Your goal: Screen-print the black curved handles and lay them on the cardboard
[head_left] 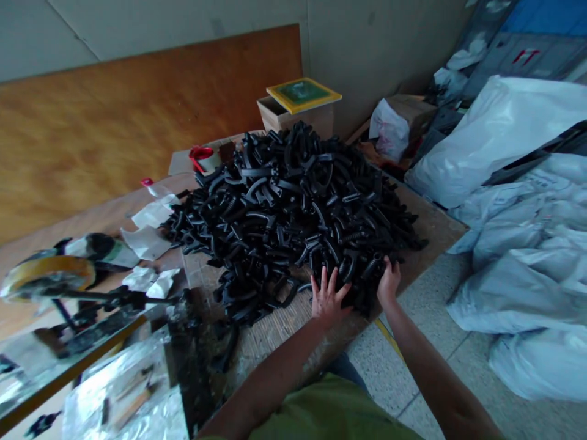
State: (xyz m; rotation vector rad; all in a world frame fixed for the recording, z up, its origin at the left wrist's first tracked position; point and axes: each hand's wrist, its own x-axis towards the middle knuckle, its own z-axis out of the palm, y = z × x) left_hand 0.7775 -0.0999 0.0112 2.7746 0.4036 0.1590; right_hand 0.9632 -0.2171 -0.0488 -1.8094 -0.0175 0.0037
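Note:
A large heap of black plastic parts, many of them curved like handles and some with coil springs, covers the worktable. My left hand lies on the near edge of the heap with its fingers spread. To its right, my right hand rests against the heap's near right edge. Its visible fingers point forward and touch the parts, while some are hidden from view. Between my two hands sits a small clump of the same black parts.
Behind the heap stands a cardboard box with a yellow-framed green panel on top. A tape roll with red lies at the back left. Large white sacks fill the right side. A yellow-and-black device stands at left.

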